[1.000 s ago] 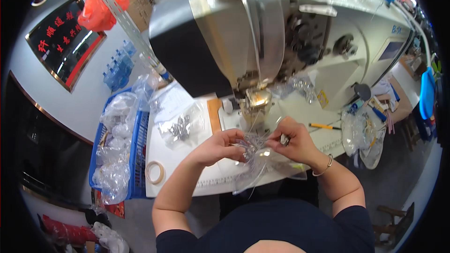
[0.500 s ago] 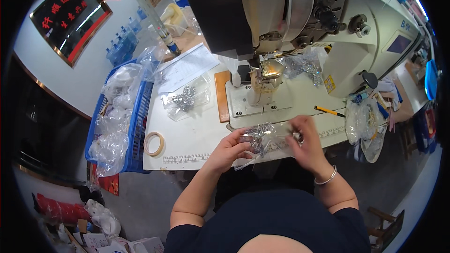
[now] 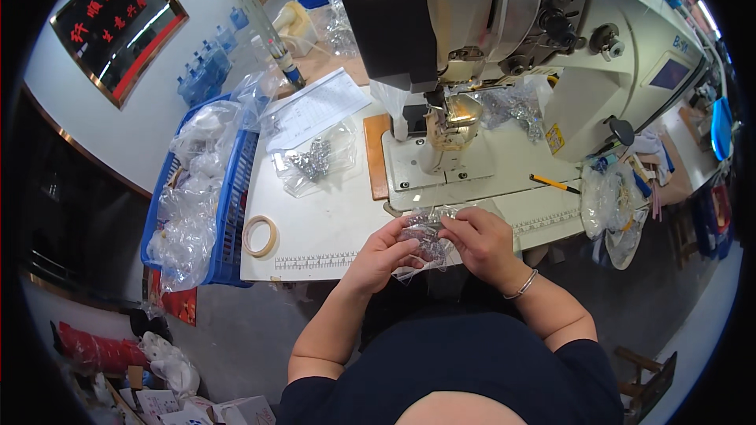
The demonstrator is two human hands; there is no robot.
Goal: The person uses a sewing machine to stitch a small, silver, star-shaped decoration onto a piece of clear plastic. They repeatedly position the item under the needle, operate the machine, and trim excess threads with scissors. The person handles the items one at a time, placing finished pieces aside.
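Clear bag w/ shiny silvery stuff inside is on the wearer's side of the sewing mach., held up at the table edge nearest the body. L hand grips its left side btwn thumb & fingers. R hand pinches its upper right part, thumb to fingertips; bracelet on that wrist. Can't tell exactly what the silvery bits are.

Left of the sewing mach.: brown strip just beside its base plate, then a 2nd bag of silvery pcs lying flat, w/ paper sheet next to it, farther back. Tape roll is also left of the mach., toward the wearer; farther left, off the table, a blue basket full of clear plastic. Behind the sewing mach. needle area, another shiny pile in plastic. Yellow pen lies in front of the mach. pillar; more clear bags right of it.
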